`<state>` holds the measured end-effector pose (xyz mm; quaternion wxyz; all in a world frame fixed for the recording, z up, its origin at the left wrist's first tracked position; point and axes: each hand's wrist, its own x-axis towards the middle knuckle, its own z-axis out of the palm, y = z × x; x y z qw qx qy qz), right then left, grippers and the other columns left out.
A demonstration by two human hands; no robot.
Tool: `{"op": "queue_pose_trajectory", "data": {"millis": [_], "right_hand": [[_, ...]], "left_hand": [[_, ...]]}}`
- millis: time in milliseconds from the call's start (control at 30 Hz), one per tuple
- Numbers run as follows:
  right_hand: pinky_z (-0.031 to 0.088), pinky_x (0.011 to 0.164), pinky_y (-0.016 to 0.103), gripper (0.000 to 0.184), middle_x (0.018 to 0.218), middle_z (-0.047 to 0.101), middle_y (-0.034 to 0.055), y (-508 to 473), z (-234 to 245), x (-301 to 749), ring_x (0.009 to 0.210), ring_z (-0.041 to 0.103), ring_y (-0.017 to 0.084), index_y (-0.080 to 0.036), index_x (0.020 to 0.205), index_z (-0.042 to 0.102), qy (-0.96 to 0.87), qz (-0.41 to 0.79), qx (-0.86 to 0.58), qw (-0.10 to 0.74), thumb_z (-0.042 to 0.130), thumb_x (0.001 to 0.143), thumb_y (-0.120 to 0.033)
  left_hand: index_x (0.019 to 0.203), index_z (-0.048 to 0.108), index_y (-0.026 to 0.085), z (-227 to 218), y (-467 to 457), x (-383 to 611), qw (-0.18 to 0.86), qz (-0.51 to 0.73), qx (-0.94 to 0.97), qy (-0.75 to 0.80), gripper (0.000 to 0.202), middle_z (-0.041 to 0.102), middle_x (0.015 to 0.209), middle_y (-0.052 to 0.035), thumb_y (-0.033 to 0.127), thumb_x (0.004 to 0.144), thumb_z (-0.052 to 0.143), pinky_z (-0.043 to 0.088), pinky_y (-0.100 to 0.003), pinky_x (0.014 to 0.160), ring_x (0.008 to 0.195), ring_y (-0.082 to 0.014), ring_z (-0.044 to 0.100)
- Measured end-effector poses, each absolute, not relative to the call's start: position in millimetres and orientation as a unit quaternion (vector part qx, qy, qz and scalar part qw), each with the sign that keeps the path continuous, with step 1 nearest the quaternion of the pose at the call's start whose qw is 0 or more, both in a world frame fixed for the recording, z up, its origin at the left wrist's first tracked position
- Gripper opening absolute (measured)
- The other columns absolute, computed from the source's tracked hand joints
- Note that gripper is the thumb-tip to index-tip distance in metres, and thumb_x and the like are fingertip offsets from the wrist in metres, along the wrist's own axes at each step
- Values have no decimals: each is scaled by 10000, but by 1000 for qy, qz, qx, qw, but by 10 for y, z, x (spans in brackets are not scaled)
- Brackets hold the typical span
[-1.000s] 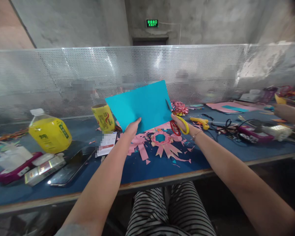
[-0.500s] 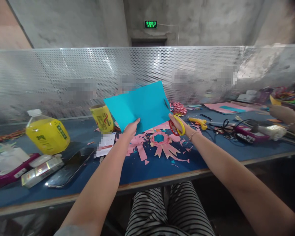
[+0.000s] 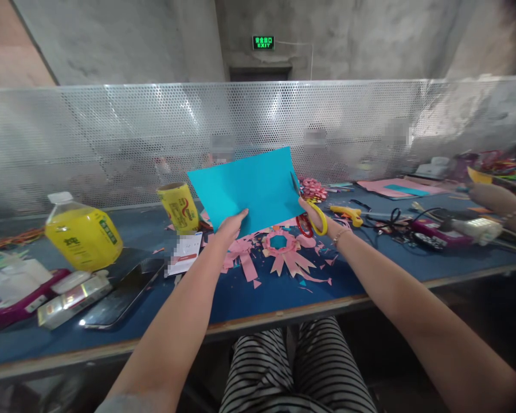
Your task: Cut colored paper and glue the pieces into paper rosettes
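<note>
Where the bright turquoise rectangular sheet of paper (image 3: pixel 253 186) is: held up above the table, tilted, its left hand corner lower than its right.
Left hand (image 3: pixel 231 226): pinching the sheet's lower edge, thumb flat on the near face; the other fingers are hidden behind.
Right hand (image 3: pixel 312 212): closed around scissors with one yellow and one red loop handle (image 3: pixel 322 221), at the sheet's lower right corner.
Scissor blades: one dark blade shows against the sheet's right edge; how far they part, I cannot tell.
Table (image 3: pixel 266 295): blue-topped, with a wooden front edge.
Below the sheet: a pink folded-paper rosette with forked tails (image 3: pixel 290 263), turquoise at its centre, beside loose pink paper scraps (image 3: pixel 245 261).
Left side: a yellow printed cylinder (image 3: pixel 178 207), a clear bottle of yellow liquid (image 3: pixel 83 238) and a black phone lying flat (image 3: pixel 122 299).
Right side: a yellow glue gun (image 3: pixel 346 215); farther off, pink sheets (image 3: pixel 370 187) and a co-worker's hand (image 3: pixel 490 196).
Behind: a perforated metal screen (image 3: pixel 352 106).
</note>
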<state>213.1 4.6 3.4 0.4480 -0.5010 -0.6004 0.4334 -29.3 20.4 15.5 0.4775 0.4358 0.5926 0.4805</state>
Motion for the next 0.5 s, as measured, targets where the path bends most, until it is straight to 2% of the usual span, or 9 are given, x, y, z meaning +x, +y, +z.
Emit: {"op": "queue_pose_trajectory", "data": {"millis": [300,500], "right_hand": [[316,363,242,598,296,355,2,-13,107,2058,276,350,89,-213,393,303,-645,299,-558,428,272,815,-636],[305,349,229,572,298,352,-7,30,57,2076,274,334,76,-214,416,315,-629,331,-533,460,321,797,-642]], "left_hand": [[1284,435,179,133,238,-335,474,458,452,601,816,379,1378,-97,552,597,669,283,-361,1072,1275,-270,340],[1313,393,147,95,275,-355,476,448,472,591,879,357,1392,-105,586,595,650,290,-333,1069,1277,-257,341]]}}
